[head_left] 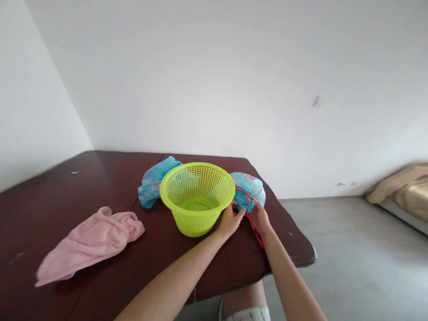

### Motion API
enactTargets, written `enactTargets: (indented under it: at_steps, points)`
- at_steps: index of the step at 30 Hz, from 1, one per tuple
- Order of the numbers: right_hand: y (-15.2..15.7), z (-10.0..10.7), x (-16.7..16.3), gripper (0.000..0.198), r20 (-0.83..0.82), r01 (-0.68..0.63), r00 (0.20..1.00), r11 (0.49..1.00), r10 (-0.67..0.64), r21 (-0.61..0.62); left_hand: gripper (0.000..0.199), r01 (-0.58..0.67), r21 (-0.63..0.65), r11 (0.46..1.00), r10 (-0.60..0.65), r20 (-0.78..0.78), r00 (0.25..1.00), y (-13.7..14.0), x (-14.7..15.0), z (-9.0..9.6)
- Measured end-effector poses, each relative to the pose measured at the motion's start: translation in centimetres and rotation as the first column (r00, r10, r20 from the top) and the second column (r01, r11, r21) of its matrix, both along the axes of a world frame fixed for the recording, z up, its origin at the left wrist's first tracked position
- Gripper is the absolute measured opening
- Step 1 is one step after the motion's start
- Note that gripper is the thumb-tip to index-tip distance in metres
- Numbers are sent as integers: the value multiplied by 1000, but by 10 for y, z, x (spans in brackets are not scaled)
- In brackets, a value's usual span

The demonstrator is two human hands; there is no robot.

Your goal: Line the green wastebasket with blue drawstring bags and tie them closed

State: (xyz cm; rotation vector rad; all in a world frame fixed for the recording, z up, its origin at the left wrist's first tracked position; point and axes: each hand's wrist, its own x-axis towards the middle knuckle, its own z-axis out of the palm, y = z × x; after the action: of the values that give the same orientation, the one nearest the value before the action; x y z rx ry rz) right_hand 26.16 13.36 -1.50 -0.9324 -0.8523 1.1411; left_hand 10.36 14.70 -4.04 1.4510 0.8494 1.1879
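A blue plastic bag [256, 185], bunched up and full-looking, lies at the right of the table with a thin red cord [255, 231] by its gathered end. My left hand [230, 221] is beside the basket, its thumb and fingers closed at the cord near the bag; some fingertips are hidden. From the right, my right hand [261, 217] bends its fingers round the cord against the bag. The cord's loose part trails toward the table's front. Just left of my hands stands a yellow-green plastic basket [197, 223], upright, with nothing visible inside.
Behind the basket's left side rests another blue plastic bag [152, 185]. A crumpled pink cloth [93, 240] lies at the left of the dark red table [157, 276]. The table's curved right edge is close to my right arm. A cloth-covered bed [408, 185] stands far right.
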Motion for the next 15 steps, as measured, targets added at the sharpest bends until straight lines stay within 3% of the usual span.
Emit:
enactTargets:
  at_steps: [2,4,6,8,12,15]
  points:
    - [-19,-4,-7,67,66,35,997,999,-37,36,37,-33,49,998,35,-32,999,-1,-6,1]
    - [-33,-9,-11,67,152,147,976,986,-157,75,29,-50,117,992,57,-56,997,-2,-11,2]
    - [-42,-13,-13,65,194,307,926,946,-323,106,21,-39,186,982,51,-59,997,-1,-13,3]
    - [-47,-13,-13,64,231,391,885,914,-405,106,19,-41,191,981,49,-38,998,1,-12,3]
    - [-51,-8,-15,61,343,232,905,968,-250,92,40,40,-6,999,-39,92,995,7,-9,-2]
    - [-52,-6,-16,57,294,206,931,976,-216,65,48,156,-70,985,-144,154,978,8,-7,-4]
